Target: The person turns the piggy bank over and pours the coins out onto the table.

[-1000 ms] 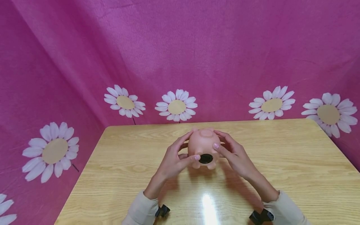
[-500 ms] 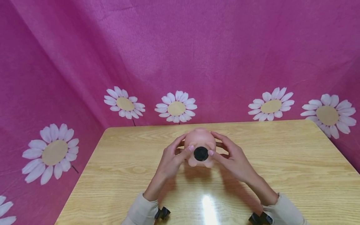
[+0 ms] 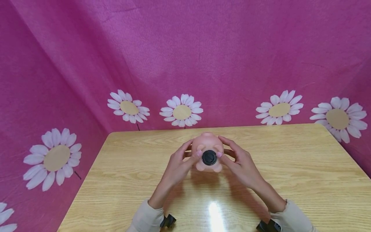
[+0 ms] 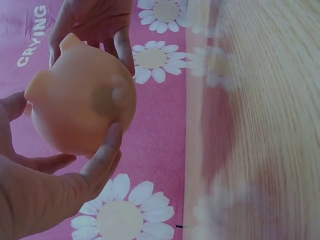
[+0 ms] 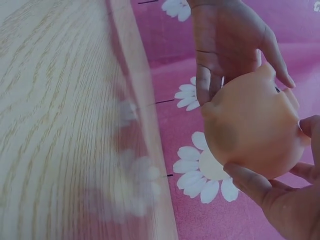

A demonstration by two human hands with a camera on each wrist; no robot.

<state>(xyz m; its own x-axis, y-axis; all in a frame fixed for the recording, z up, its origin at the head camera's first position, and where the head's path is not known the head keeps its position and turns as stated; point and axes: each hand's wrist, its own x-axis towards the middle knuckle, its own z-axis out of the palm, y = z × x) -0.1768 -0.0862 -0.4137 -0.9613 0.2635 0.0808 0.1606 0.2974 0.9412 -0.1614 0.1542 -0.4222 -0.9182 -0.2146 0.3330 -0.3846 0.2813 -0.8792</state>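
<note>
Here is the pink pig (image 3: 207, 141), held up between two hands over the far half of the table, round underside tipped toward the head camera. And there, set between its stubby feet, a round black cap (image 3: 209, 157), facing the person almost square on. The left hand (image 3: 178, 166) has the pig's left side, fingers bent around behind it, thumb on the front just beside the cap. The right hand (image 3: 244, 166) mirrors it on the other side, fingers spread apart round the curve, its thumb close at the cap's edge; whether that thumb touches the cap, one cannot tell. Both palms stand well away from the pig.

Below, a soft shadow falls on the pale wooden table (image 3: 124, 167), with a bright glare (image 3: 215, 216) nearer the person. Light sleeves (image 3: 147, 216) come in at the bottom, black devices (image 3: 168, 221) at the wrists. Beyond the table rises a magenta cloth (image 3: 226, 64) printed with white daisies (image 3: 181, 111), and the left wrist view catches the lettering "CRYING" (image 4: 31, 36) on it.
</note>
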